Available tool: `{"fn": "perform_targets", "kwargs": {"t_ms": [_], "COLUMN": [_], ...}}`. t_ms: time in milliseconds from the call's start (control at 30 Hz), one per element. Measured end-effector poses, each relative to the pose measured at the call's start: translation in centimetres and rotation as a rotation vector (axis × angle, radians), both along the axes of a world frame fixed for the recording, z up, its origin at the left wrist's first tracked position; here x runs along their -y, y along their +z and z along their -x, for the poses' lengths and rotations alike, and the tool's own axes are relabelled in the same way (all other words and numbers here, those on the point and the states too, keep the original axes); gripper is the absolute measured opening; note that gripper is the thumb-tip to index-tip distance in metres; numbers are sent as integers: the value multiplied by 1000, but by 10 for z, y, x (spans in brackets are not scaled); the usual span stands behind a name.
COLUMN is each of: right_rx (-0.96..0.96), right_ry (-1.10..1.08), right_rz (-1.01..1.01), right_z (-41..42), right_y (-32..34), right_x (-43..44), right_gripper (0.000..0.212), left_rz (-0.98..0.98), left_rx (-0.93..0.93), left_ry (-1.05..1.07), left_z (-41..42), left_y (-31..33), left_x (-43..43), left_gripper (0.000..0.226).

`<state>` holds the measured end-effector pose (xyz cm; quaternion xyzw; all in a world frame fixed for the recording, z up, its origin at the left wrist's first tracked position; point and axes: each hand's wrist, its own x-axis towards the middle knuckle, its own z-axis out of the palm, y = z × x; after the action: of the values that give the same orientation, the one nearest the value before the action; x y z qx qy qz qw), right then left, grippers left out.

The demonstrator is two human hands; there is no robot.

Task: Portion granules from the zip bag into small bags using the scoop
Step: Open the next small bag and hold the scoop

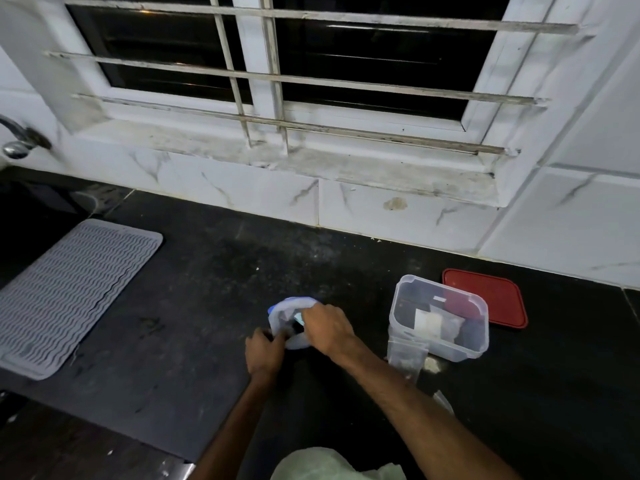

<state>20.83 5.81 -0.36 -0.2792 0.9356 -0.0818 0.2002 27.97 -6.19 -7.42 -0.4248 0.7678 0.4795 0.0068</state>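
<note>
I can read nothing here. A white label [426,321] sits on a packet inside the clear plastic container [450,344] on the bench [207,289]. A smaller white strip [440,298] lies just behind it. Any print on either is too blurred and small for me to make out. The blue-edged zip bag [282,308] is smeared by motion and shows me no legible lettering.

Black counter [207,289] bearing a grey wavy-ribbed mat [69,296] at left, a red lid [491,292] at right; barred window [363,71] behind; tap [20,140] far left.
</note>
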Motion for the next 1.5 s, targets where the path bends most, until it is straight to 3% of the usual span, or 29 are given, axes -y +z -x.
{"fn": "perform_targets", "kwargs": {"t_ms": [100,167,433,633,800,900,1067,1400,1500], "right_rx": [-100,-116,-88,-51,-22,-26,-21,45,93], "right_ry": [-10,-43,-178,-230,-278,-287,-292,-365,-424], "right_rz": [-117,-137,-44,9,54,67,74,188,238], "right_z": [-1,1,-2,-1,2,2,3,3,-1], "right_y": [-3,-7,-16,-22,-26,-31,-36,-40,-41], "right_x": [-5,-7,-13,-15,-15,-16,-17,-20,-19], "right_gripper": [25,25,24,22,20,22,22,20,21], "left_rz": [-66,-60,-97,-238,-179,-191,-489,-413,-409], "left_rx": [-87,-156,-315,-374,-366,-336,-106,-147,-143], "left_ry": [54,31,-3,9,-72,-15,60,-24,-49], "left_z": [-1,-1,8,15,16,18,14,18,20], "left_y": [16,20,26,25,27,24,21,20,18], "left_x": [0,0,0,3,-1,-6,-16,-21,-19], "left_gripper": [8,6,47,57,47,37,9,20,13]}}
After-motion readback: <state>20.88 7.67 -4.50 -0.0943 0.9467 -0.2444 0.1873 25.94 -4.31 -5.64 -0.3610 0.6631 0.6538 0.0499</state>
